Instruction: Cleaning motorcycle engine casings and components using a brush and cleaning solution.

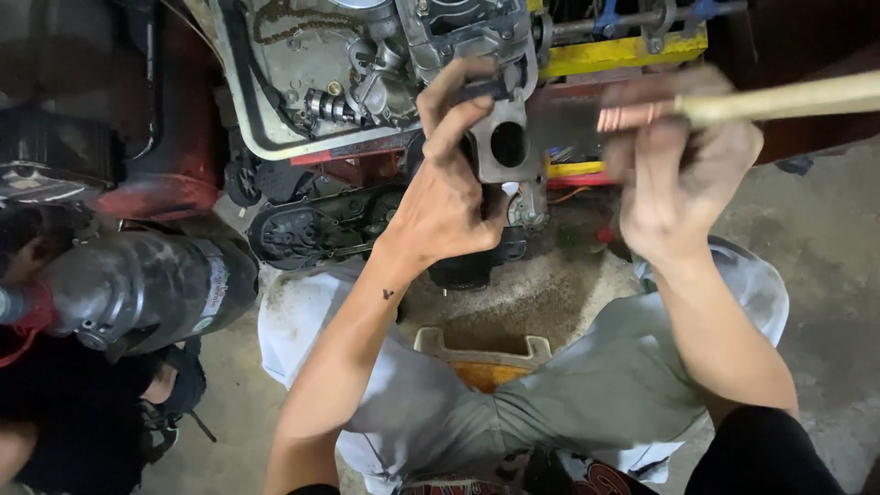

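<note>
The left hand (445,197) reaches up to the engine (367,73), its fingers (449,110) curled and pressed on a grey metal flange (507,147) with a round port, which sits at the engine's lower right side, just below the open cam cover area where the chain (293,18) and cam lobes (325,105) show. The right hand (683,174) is raised beside it, fingers closed around a pale wooden handle (788,99) with a copper-coloured ferrule (628,117); the tool's working end is blurred and cannot be made out. The tool tip lies near the flange but apart from it. To do this step well, hold the flange steady with the left fingers clear of the port, so that the tool meets metal only. Keep the handle grip firm and the stroke short; the yellow bracket (623,55) lies just behind and could be struck. Keep debris away from the open chain area. A black bottle (147,284) lies near the floor's left edge, well clear of the work.
</note>
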